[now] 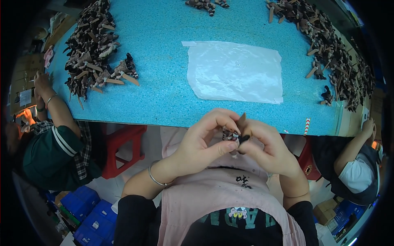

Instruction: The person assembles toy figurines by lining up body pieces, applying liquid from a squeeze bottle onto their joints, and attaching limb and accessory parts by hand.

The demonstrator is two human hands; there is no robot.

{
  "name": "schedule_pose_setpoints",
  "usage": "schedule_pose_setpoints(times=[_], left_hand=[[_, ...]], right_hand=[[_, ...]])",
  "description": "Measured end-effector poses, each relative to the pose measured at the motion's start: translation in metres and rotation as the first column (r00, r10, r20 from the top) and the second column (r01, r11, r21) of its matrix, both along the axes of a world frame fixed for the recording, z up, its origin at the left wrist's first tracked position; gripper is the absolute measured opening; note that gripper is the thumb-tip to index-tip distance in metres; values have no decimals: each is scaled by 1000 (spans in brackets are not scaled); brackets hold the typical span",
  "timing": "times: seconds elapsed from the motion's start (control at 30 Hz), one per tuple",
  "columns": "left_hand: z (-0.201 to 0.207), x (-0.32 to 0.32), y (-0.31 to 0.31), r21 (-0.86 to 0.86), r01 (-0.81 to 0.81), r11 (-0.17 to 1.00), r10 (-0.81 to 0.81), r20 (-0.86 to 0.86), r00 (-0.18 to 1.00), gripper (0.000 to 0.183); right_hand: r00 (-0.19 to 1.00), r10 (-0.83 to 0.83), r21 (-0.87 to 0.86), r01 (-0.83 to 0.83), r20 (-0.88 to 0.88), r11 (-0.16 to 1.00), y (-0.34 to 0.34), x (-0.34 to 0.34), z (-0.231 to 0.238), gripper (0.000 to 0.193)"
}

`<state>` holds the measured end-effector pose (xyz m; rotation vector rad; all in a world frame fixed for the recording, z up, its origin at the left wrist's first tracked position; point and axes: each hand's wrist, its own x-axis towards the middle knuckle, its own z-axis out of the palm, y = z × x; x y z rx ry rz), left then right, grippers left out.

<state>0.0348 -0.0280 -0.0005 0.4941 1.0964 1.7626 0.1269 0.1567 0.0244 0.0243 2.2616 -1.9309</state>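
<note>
- The left hand is closed, thumb and fingers pinching a small figure in dark, brown and pale tones.
- The right hand is closed on the same small figure from the other side, thumb and forefinger at its dark end; the fingers hide much of it.
- The small figure is between the two hands, in front of the person's body, just off the near edge of the blue surface.
- A flat brown piece sticks up between the hands, beside the small figure.
- A clear plastic sheet lies on the surface beyond the hands.
- A long heap of similar figures covers the left side, many with flat tan pieces poking out.
- Another heap runs along the right side, with a lone dark figure just beside it.
- A few more figures lie at the far edge.
- A red-and-white striped strip sits at the near edge, right of the hands.
- A co-worker sits at the left, another at the right.
</note>
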Motion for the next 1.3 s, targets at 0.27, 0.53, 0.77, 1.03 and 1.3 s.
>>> schedule_pose_setpoints(times=[0.27,0.53,0.77,1.03,1.3], left_hand=[[5,9,2,23,-313,949,307,-277,910,50],[11,-16,-3,-57,38,998,-58,-403,913,51],[10,-14,0,26,-36,999,44,-426,904,38],[7,-16,3,-21,-65,998,46,-501,864,41],[6,-12,0,-53,-122,991,79,-507,859,34]], right_hand=[[982,-117,23,122,-146,992,-7,4,-5,32],[949,-273,-164,247,-160,955,-20,11,-7,37],[951,-111,90,142,-287,986,-17,-1,1,48],[939,-170,58,195,-298,979,-18,-4,-6,41],[931,-216,19,231,-293,973,-23,-5,-12,42]])
